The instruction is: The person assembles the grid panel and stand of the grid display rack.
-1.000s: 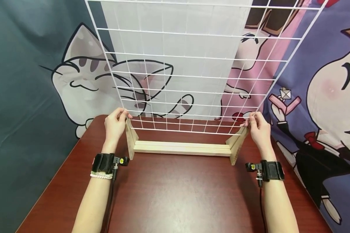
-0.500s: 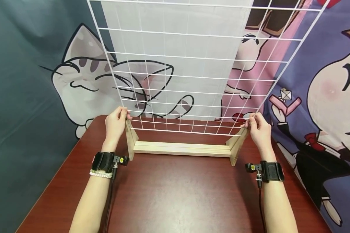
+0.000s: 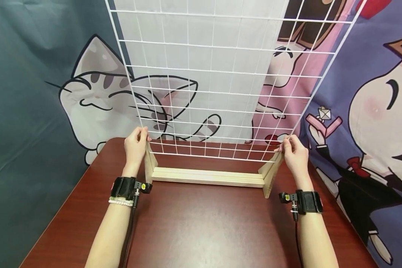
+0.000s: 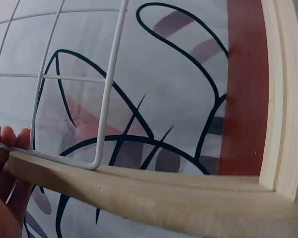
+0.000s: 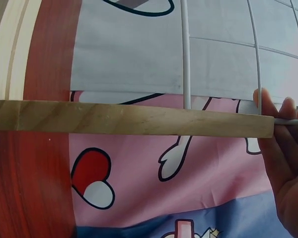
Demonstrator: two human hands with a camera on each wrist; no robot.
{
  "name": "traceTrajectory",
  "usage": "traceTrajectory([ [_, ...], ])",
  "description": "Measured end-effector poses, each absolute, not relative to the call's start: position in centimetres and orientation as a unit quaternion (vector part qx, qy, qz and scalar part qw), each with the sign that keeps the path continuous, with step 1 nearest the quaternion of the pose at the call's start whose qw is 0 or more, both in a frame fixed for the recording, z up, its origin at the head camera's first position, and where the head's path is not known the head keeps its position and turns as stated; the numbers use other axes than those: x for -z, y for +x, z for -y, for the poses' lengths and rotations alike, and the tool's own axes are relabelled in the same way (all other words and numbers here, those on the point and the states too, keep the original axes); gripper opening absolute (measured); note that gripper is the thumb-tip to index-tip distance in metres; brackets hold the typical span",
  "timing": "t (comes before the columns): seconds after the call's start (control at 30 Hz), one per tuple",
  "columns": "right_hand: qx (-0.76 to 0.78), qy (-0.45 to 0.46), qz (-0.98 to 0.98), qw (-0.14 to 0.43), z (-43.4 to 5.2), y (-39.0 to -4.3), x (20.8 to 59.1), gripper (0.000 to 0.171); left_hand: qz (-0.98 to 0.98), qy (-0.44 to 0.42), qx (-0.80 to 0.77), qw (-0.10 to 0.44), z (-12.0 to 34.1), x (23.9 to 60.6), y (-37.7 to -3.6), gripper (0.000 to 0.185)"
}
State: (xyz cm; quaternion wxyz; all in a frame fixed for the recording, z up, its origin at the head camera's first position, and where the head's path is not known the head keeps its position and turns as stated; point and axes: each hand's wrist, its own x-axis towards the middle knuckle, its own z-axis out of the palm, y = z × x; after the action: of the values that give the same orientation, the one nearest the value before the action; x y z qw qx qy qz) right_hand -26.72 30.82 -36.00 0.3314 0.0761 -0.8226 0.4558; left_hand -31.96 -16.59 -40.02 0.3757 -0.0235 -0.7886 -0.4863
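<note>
A tall white wire grid panel (image 3: 221, 74) stands upright over a pale wooden base (image 3: 207, 176) on a dark red table (image 3: 201, 227). My left hand (image 3: 136, 143) pinches the grid's lower left corner beside the base's left upright (image 3: 149, 163). My right hand (image 3: 293, 152) pinches the lower right corner at the right upright (image 3: 271, 173). In the left wrist view the grid's rounded corner (image 4: 97, 161) sits against the wooden upright (image 4: 139, 191), fingertips (image 4: 2, 144) at the left. In the right wrist view fingers (image 5: 283, 134) hold the wire at the end of the wooden bar (image 5: 129, 119).
Cartoon cloth hangs behind the table: a grey cat (image 3: 97, 93) at left, a pink and purple figure (image 3: 372, 111) at right. The table's front half (image 3: 204, 238) lies bare between my forearms. Black wrist straps (image 3: 124, 187) carry the cameras.
The view has shifted slightly, so grid and base sit a little higher and further left. Both hands keep their hold on the grid's lower corners.
</note>
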Motion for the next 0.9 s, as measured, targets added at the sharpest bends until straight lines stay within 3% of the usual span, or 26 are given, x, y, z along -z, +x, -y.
traceTrajectory([
  [0.37,-0.446,0.053,0.817,0.36,-32.4,-28.3,38.9,0.019,0.772,-0.018,0.499,0.393,16.1,40.2,-31.8,0.04],
  [0.67,-0.441,0.062,0.811,0.381,-31.1,-27.4,37.7,0.019,0.746,-0.002,0.517,0.419,16.1,40.4,-31.6,0.043],
  [0.9,-0.476,0.063,0.798,0.364,-29.9,-26.2,36.2,0.019,0.748,-0.004,0.518,0.415,16.1,40.3,-31.2,0.043],
])
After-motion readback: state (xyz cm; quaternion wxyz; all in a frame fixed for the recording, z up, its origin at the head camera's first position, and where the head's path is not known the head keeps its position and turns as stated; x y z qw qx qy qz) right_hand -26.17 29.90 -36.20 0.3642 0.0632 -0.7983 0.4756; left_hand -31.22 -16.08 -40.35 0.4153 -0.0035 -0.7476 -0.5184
